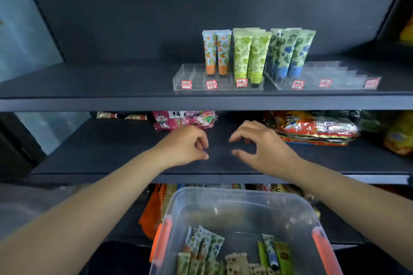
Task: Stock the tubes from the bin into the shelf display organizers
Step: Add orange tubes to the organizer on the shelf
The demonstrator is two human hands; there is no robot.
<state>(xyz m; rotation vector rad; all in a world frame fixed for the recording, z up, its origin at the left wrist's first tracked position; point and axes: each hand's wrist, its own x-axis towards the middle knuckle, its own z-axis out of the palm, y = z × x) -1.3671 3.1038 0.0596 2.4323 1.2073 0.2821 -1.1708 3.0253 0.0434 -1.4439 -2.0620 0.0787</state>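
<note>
Two clear organizers stand on the upper shelf, a left one [181, 78] and a right one [339, 73]. Orange-patterned tubes [216, 51] and green tubes [250, 53] stand upright in the left one, blue-flowered tubes [290, 51] at the left end of the right one. Below, a clear bin [243, 207] with orange handles holds several loose tubes [207, 250]. My left hand [187, 145] and my right hand [261, 143] hover above the middle shelf with loosely curled fingers. Neither holds anything.
Snack packets lie on the middle shelf: pink ones [181, 119] behind my left hand, a red and orange stack [312, 128] to the right. More packets [156, 205] fill the lowest shelf behind the bin. The dark shelf edge [67, 103] runs across the view.
</note>
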